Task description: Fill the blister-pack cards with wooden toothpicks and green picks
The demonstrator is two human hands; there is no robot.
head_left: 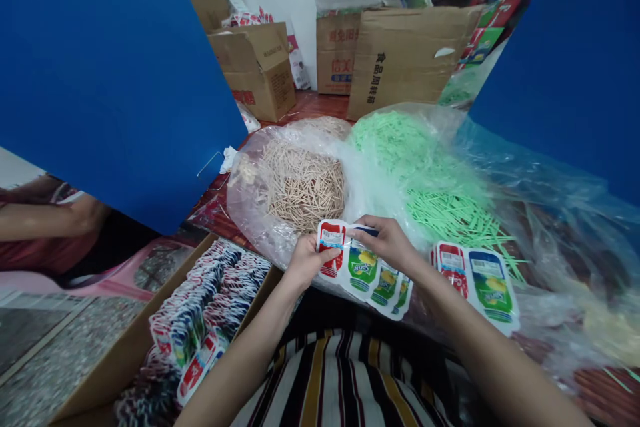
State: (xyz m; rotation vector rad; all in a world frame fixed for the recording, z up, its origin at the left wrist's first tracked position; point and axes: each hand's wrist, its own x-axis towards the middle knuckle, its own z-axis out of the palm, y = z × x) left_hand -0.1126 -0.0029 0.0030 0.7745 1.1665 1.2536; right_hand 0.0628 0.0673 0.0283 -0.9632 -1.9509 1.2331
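Two hands (306, 260) (385, 240) hold printed packets (363, 268) by their edges, beside the carton (120, 350).

Left hand (305, 261); right hand (390, 240) alongside

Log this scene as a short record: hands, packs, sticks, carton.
left hand: grips red section of fanned packs
right hand: grips their top edge
tan sticks: piled in clear plastic, ahead
green sticks: piled right of the tan ones
other packs: right of right forearm
carton: open, at left, holding rows of packs
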